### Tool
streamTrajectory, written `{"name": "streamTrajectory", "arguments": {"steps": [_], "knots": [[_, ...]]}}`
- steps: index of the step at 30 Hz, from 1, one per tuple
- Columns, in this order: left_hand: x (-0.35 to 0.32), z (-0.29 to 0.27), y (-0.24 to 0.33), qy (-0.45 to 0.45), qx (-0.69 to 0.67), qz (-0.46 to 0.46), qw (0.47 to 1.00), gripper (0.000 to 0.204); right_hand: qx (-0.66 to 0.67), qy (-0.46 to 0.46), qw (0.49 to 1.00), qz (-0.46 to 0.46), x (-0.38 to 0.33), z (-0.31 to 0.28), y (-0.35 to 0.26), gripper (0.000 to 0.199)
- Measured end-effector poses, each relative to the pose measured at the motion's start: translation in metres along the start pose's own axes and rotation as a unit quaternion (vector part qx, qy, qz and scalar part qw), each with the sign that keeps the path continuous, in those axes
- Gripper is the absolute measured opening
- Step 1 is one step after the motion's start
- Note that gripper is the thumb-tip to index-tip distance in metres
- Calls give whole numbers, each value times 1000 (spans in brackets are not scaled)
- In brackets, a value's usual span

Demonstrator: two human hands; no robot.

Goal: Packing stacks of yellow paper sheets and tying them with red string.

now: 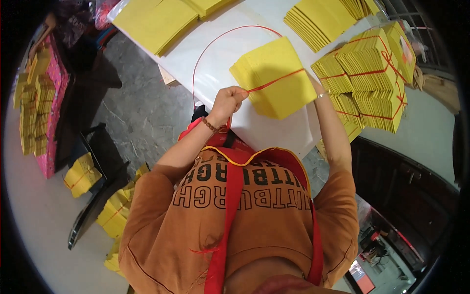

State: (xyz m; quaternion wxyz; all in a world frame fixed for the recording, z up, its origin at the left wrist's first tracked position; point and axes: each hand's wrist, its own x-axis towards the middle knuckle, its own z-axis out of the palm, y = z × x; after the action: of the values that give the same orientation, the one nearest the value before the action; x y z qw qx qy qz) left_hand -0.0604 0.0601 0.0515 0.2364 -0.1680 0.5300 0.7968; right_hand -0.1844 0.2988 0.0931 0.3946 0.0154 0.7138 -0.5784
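A thick stack of yellow paper pieces (279,63) is tilted up at the near edge of the white table. My left hand (229,104) is closed in a pinch at the stack's left side, gripping a thin red ribbon (283,78). From those fingers the ribbon runs taut across the stack's face to its right edge. A loose length of it curves in a wide loop over the table to the left. My right hand (318,89) is at the stack's right edge, mostly behind it; its fingers are hidden.
Loose yellow stacks (156,24) lie at the table's far left, with a fanned stack (320,22) at the far right. Ribbon-tied bundles (369,73) are piled on the right. More bundles sit on a pink-covered surface (58,93) and by a black chair (95,142) at left.
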Motion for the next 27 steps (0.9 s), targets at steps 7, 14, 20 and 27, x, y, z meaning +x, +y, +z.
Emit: {"name": "streamTrajectory", "arguments": {"steps": [7,14,20,27], "knots": [[-2,-23,6,-12,-84,-29,996,5,16,-61,998,7,0,32,-13,37],[-11,-38,29,-166,-74,-31,983,37,76,-61,995,-4,-12,51,-17,37],[-31,-26,76,-321,64,-19,945,54,169,-3,985,-35,-48,63,-1,37],[-26,-15,104,-472,93,12,877,60,313,111,939,-95,-106,90,22,37]]}}
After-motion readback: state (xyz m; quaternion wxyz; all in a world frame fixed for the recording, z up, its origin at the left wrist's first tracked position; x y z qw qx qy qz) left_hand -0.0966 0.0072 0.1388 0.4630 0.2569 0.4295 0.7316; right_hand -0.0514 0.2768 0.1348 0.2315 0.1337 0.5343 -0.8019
